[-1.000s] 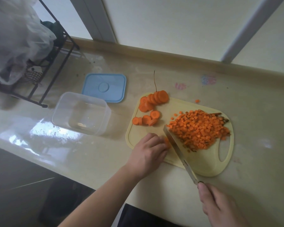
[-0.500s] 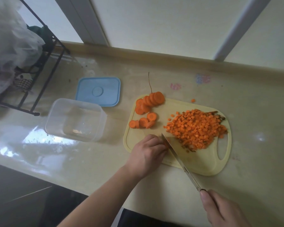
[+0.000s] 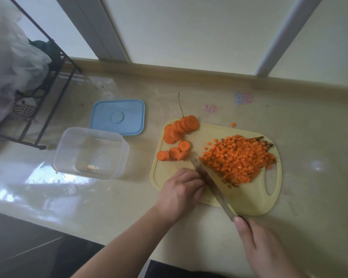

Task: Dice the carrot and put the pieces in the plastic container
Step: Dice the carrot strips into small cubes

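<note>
On counter: plastic container (image 3: 90,153) holds no carrot | right hand (image 3: 263,247) grips knife (image 3: 211,183) | left hand (image 3: 181,193) curled, contents unclear

One cutting board (image 3: 249,201), one knife (image 3: 207,177), one clear container (image 3: 92,153), one blue lid (image 3: 118,117), two hands, left (image 3: 181,193) and right (image 3: 263,249).

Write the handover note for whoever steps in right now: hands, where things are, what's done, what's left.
Right hand grips the knife, blade angled down across the board.
Left hand, fingers curled, is on the board against the blade; what it pins is hidden.
Dice piled on the board's right side; one stray bit off the far edge.
Slices uncut at the board's far left.
Container open, left of the board, no carrot in it; lid behind it.
Done: most dicing. Left: dice the slices, move everything into the container.
</note>
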Available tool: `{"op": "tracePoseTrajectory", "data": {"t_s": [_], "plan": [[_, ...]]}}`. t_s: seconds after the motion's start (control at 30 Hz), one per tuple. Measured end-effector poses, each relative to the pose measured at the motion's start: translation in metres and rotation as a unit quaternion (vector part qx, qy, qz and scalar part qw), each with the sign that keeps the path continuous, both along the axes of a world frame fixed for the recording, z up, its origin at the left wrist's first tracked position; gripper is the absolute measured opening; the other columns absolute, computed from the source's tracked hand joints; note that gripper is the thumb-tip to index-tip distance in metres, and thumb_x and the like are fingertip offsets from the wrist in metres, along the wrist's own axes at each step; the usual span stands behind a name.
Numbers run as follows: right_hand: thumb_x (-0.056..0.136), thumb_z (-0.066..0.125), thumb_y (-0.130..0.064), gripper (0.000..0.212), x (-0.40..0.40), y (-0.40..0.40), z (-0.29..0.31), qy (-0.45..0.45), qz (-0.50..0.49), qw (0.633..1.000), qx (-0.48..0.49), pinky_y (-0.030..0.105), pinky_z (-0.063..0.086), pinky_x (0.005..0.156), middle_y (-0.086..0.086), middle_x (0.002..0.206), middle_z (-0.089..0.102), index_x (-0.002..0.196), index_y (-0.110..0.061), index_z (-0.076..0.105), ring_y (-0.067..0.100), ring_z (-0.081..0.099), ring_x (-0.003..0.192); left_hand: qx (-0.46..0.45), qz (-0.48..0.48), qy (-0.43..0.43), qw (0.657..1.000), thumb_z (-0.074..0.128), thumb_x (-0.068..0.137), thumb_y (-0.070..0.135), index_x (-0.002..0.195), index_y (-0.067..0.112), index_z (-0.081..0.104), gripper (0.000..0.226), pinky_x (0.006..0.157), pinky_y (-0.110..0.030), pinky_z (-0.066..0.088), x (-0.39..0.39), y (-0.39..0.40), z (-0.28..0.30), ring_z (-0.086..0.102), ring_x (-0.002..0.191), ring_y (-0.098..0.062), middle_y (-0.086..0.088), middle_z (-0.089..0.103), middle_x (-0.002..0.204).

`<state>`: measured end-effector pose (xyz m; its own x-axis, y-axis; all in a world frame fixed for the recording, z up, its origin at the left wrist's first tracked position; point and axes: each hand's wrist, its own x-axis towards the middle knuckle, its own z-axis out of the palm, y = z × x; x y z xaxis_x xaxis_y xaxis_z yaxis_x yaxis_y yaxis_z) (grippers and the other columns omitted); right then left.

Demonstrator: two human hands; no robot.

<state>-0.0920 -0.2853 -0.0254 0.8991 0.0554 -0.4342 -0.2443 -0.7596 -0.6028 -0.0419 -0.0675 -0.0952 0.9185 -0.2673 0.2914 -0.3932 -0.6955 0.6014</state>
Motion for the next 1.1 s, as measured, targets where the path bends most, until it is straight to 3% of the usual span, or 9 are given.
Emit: {"op": "tracePoseTrajectory", "data": {"t_s": [0.1, 0.17, 0.27, 0.37, 0.43, 0.5, 0.6, 0.83, 1.1], "plan": [[0.073, 0.004, -0.091, 0.097, 0.002, -0.009, 0.001, -0.035, 0.024, 0.999, -0.006, 0.028, 0.044, 0.082, 0.006, 0.079, 0.074, 0.087, -0.023, 0.072, 0.018, 0.064, 0.087, 0.006, -0.013, 0.002, 1.000, 0.072, 0.092, 0.015, 0.091, 0.009, 0.077, 0.008, 0.081, -0.033, 0.055, -0.001, 0.002, 0.001, 0.063, 0.092, -0.024, -0.002, 0.069, 0.097], [0.096, 0.026, -0.064, 0.068, -0.002, -0.014, 0.000, -0.140, 0.032, 0.988, -0.061, 0.004, 0.032, 0.090, 0.010, 0.067, 0.071, 0.078, -0.017, 0.073, 0.019, 0.055, 0.091, 0.005, -0.011, 0.004, 1.000, 0.071, 0.094, 0.016, 0.093, 0.008, 0.078, 0.010, 0.082, -0.033, 0.054, -0.002, 0.004, 0.001, 0.064, 0.093, -0.025, -0.003, 0.069, 0.098], [0.091, 0.045, -0.047, 0.041, -0.003, -0.015, 0.007, -0.030, 0.008, 0.999, 0.023, 0.001, 0.036, 0.062, 0.009, 0.059, 0.066, 0.074, -0.018, 0.068, 0.007, 0.061, 0.067, -0.010, -0.016, 0.000, 1.000, 0.073, 0.092, 0.010, 0.098, 0.007, 0.077, 0.008, 0.087, -0.030, 0.053, -0.005, 0.009, 0.001, 0.063, 0.095, -0.025, -0.003, 0.070, 0.103], [0.080, 0.029, -0.064, 0.051, -0.010, -0.016, 0.005, 0.081, 0.047, 0.995, 0.044, 0.007, 0.035, 0.050, 0.006, 0.054, 0.060, 0.074, -0.023, 0.057, 0.001, 0.053, 0.047, 0.006, -0.015, -0.007, 1.000, 0.074, 0.090, 0.007, 0.097, 0.007, 0.076, 0.007, 0.085, -0.030, 0.053, -0.007, 0.012, 0.002, 0.062, 0.094, -0.025, -0.003, 0.069, 0.100], [0.095, 0.035, -0.055, 0.048, -0.014, -0.019, -0.004, -0.022, 0.054, 0.998, 0.018, 0.005, 0.037, 0.064, 0.004, 0.061, 0.063, 0.074, -0.021, 0.061, 0.000, 0.056, 0.059, 0.015, -0.014, -0.005, 1.000, 0.072, 0.088, 0.007, 0.095, 0.008, 0.076, 0.008, 0.082, -0.032, 0.054, -0.007, 0.012, 0.001, 0.062, 0.092, -0.026, -0.002, 0.070, 0.099], [0.088, 0.027, -0.068, 0.064, -0.016, -0.016, -0.003, -0.034, 0.036, 0.999, 0.015, 0.011, 0.039, 0.074, 0.004, 0.067, 0.066, 0.075, -0.018, 0.064, 0.000, 0.058, 0.073, 0.020, -0.012, -0.002, 1.000, 0.069, 0.087, 0.007, 0.094, 0.008, 0.076, 0.010, 0.081, -0.033, 0.054, -0.005, 0.011, 0.000, 0.062, 0.090, -0.026, -0.003, 0.070, 0.098], [0.062, 0.002, -0.096, 0.098, -0.019, -0.015, 0.001, 0.023, 0.019, 1.000, -0.001, 0.025, 0.043, 0.068, 0.002, 0.066, 0.066, 0.073, -0.017, 0.059, 0.004, 0.059, 0.074, 0.029, -0.003, 0.000, 1.000, 0.065, 0.086, 0.009, 0.091, 0.008, 0.077, 0.013, 0.081, -0.032, 0.054, -0.005, 0.007, 0.001, 0.062, 0.090, -0.025, -0.002, 0.071, 0.097], [0.048, -0.022, -0.095, 0.110, -0.017, -0.012, -0.003, 0.027, 0.054, 0.997, -0.053, 0.026, 0.045, 0.064, 0.005, 0.065, 0.062, 0.077, -0.019, 0.053, 0.009, 0.056, 0.061, 0.019, 0.023, 0.005, 1.000, 0.061, 0.086, 0.011, 0.087, 0.009, 0.078, 0.017, 0.078, -0.032, 0.053, -0.005, 0.001, 0.002, 0.063, 0.088, -0.024, -0.002, 0.072, 0.093], [0.059, -0.003, -0.098, 0.107, -0.002, -0.020, -0.004, -0.023, 0.012, 1.000, -0.007, 0.036, 0.047, 0.078, 0.002, 0.087, 0.074, 0.090, -0.025, 0.070, 0.021, 0.067, 0.094, 0.016, 0.000, 0.002, 1.000, 0.070, 0.087, 0.011, 0.089, 0.011, 0.077, 0.008, 0.081, -0.028, 0.053, -0.004, 0.008, 0.003, 0.062, 0.091, -0.022, -0.001, 0.070, 0.096]]}}
